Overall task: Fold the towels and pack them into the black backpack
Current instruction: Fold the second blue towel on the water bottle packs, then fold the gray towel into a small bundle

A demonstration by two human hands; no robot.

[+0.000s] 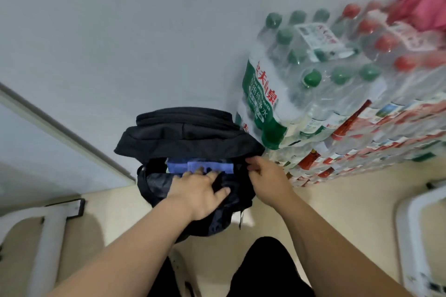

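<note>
black fabric fills the middle of the view: the black backpack (188,132) sits on the pale floor (337,212) with its far side against the white wall (120,31). its top flap is thrown back toward that wall and its main mouth gapes toward the person.

inside the backpack, along the far edge of the opening, lies a folded blue-violet towel (205,166), sunk below the rim with only its upper face showing. what lies beneath it is hidden, and so is how many towels are in there. the near part of the opening shows only dark lining.

the left hand (200,190) reaches into the mouth with fingers spread and fairly straight. the fingertips press on the towel's near edge and the thumb is splayed over the dark fabric, so it pushes rather than grasps. the right hand (265,173) pinches the backpack's rim at its right side, holding the mouth wide.

this looks like the packing step, late in the task. the next move probably calls for seating the towel flat and deep while the rim stays stretched, then drawing the left hand out without dragging the fold loose.

just right of the backpack stand shrink-wrapped packs of water bottles (301,94), with a pink cloth (424,0) on top. whether that cloth is another towel, i cannot tell.
</note>
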